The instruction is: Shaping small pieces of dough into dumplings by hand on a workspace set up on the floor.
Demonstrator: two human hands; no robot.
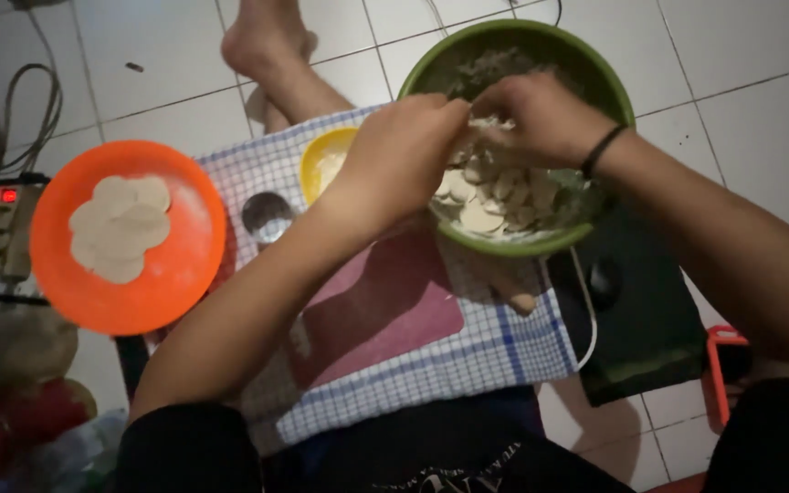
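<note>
Both hands, left hand (401,151) and right hand (541,117), meet over the green bowl (614,87), fingers pinched together on a dough piece (484,125). The bowl sits at the checked cloth's (468,365) far right corner; an orange plate (171,283) of dough rounds lies off its left edge.

1. Both forearms are bare from the elbow down; dark, short sleeves end near the upper arms at the lower edge of the view.
2. The right wrist carries a thin black band (603,149), like a hair tie or cord bracelet.
3. The left hand (401,151) and right hand (541,117) wear no gloves or rings that can be made out.
4. The legs are bare, and one bare foot (262,38) shows at the top.
5. Dark clothing with pale print covers the lap.
</note>
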